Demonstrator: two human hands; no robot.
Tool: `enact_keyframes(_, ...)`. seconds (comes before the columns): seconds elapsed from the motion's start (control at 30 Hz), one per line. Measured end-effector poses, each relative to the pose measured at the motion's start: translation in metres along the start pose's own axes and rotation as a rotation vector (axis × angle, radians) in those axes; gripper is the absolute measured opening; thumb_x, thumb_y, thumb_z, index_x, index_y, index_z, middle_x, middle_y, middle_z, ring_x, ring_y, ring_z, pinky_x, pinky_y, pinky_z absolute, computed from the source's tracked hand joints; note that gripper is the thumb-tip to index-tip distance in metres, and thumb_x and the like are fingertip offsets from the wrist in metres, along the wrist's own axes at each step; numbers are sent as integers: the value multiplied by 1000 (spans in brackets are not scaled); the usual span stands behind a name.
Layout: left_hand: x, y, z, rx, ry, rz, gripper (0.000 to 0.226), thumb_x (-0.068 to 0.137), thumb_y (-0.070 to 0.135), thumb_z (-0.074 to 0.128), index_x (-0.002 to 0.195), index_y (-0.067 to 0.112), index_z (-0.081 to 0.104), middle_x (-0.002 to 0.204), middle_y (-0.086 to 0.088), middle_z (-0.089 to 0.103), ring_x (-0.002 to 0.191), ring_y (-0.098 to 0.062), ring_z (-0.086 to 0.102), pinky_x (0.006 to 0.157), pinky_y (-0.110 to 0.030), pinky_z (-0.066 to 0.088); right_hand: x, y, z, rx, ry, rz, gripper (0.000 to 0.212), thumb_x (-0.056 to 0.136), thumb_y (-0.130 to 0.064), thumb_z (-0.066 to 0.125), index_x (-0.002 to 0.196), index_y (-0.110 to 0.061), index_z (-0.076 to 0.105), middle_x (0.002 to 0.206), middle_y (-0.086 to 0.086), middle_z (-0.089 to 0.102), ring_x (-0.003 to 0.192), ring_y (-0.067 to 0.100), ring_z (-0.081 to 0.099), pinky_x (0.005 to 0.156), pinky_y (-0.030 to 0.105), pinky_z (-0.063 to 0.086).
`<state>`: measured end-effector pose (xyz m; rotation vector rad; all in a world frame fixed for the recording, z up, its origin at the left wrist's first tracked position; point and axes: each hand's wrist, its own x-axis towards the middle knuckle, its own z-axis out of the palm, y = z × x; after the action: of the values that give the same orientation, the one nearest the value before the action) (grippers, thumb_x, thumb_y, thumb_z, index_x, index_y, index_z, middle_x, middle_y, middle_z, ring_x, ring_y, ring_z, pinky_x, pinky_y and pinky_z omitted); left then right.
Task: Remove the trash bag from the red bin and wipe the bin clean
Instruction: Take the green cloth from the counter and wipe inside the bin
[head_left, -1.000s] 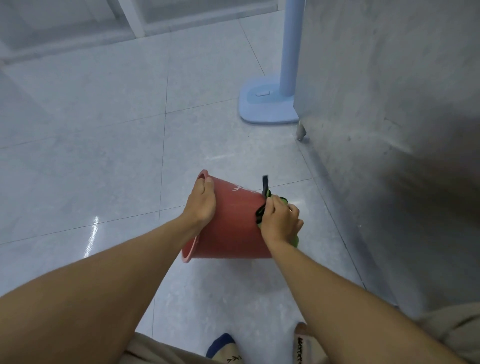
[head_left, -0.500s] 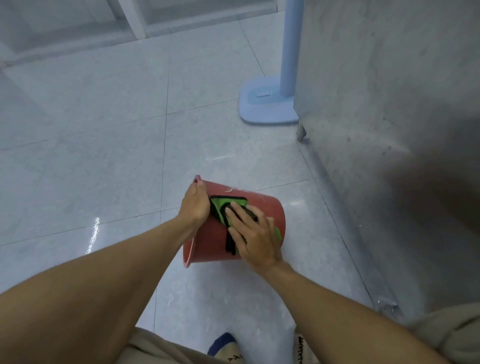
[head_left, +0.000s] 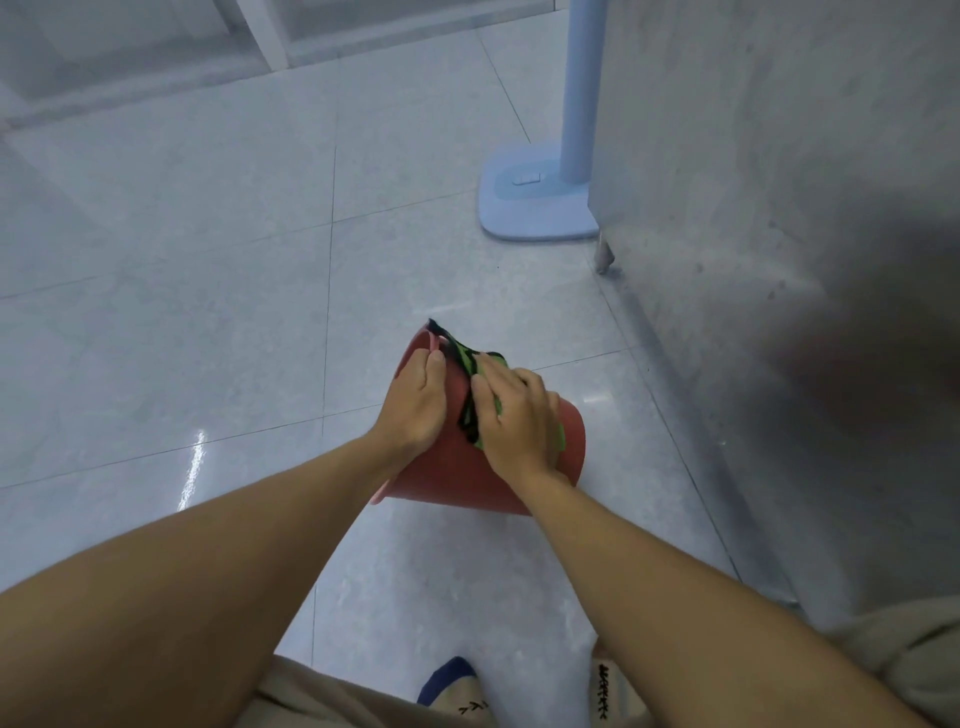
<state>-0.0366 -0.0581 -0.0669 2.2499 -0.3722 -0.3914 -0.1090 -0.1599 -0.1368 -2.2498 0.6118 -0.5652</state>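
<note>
The red bin (head_left: 447, 478) lies on its side on the tiled floor, its rim to the left and its base to the right. My left hand (head_left: 415, 405) grips the bin at the rim. My right hand (head_left: 517, 415) presses a green and black cloth (head_left: 465, 358) flat against the bin's outer wall, close beside my left hand. Most of the cloth is hidden under my palm. No trash bag is visible.
A light blue stand (head_left: 540, 202) with an upright pole sits on the floor behind the bin. A grey marbled cabinet (head_left: 779, 260) on small metal feet fills the right side. My feet in socks (head_left: 457, 691) are at the bottom edge.
My right hand has slid the cloth along the bin's wall from the base end to the rim end. The bin has rolled a little under my left hand.
</note>
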Motion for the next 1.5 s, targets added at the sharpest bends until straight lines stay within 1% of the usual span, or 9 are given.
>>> enact_keyframes(0.13, 0, -3, -6, 5, -64, -63, 38, 108, 43, 29, 121, 17, 54, 115, 1, 60, 108, -19, 57, 92, -33, 42, -13, 48, -5, -31, 68, 385, 37, 104, -48, 34, 113, -37, 68, 110, -6, 65, 114, 22, 52, 89, 38, 37)
enact_keyframes(0.3, 0, 3, -3, 36, -165, -2, 58, 89, 36, 74, 135, 17, 47, 120, 1, 64, 107, -19, 65, 95, -36, 52, -6, 67, -16, 29, 55, 678, 40, 107, -39, 31, 81, -25, 59, 87, 1, 59, 106, 32, 50, 87, 41, 39)
enact_keyframes(0.5, 3, 3, -2, 234, -159, 284, 39, 92, 26, 69, 119, 19, 43, 92, 0, 70, 80, -21, 68, 75, -37, 52, 5, 61, -35, 269, 289, 790, 38, 105, -31, 36, 88, -14, 65, 90, 5, 66, 91, 31, 61, 77, 34, 45)
enact_keyframes(0.63, 4, -6, -3, 492, -367, 353, 29, 98, 24, 57, 114, 26, 32, 91, -5, 66, 77, -32, 65, 73, -47, 54, 17, 55, -48, 530, 408, 977, 40, 99, -42, 46, 64, -21, 52, 77, 1, 63, 78, 26, 59, 69, 32, 43)
enact_keyframes(0.77, -1, -10, 1, 604, -553, 359, 22, 102, 23, 50, 112, 27, 31, 96, -6, 66, 79, -30, 66, 74, -51, 58, 20, 48, -57, 680, 427, 1009, 45, 78, -58, 72, 66, -17, 58, 72, -1, 68, 69, 16, 63, 58, 26, 43)
enact_keyframes(1.03, -5, -7, 19, 788, -864, 158, 44, 90, 26, 52, 131, 29, 38, 132, -8, 55, 111, -34, 56, 96, -48, 47, 31, 27, -69, 766, 424, 823, 19, 76, -18, 67, 65, -18, 51, 54, -11, 57, 44, 3, 51, 40, 18, 43)
enact_keyframes(1.17, -4, 7, 8, 544, -817, -124, 59, 83, 58, 63, 138, 40, 52, 142, 5, 51, 125, -28, 52, 107, -46, 42, 41, 9, -80, 857, 322, 753, 15, 78, -15, 60, 66, -16, 51, 55, -6, 55, 51, 11, 51, 44, 22, 47)
enact_keyframes(1.37, 2, 55, -22, -351, -417, -120, 62, 96, 32, 68, 151, 24, 40, 145, 7, 54, 128, -12, 51, 103, -33, 38, 62, -36, -110, 1131, -9, 677, 7, 82, -10, 57, 77, -12, 61, 68, 5, 64, 67, 22, 60, 60, 31, 53)
enact_keyframes(1.5, -2, 79, -37, -490, -364, -55, 34, 94, 22, 71, 126, 16, 65, 125, -9, 72, 124, -25, 63, 107, -44, 48, 78, -63, -132, 1106, -205, 593, 10, 79, -11, 55, 87, -7, 61, 79, 12, 60, 77, 27, 60, 75, 41, 52)
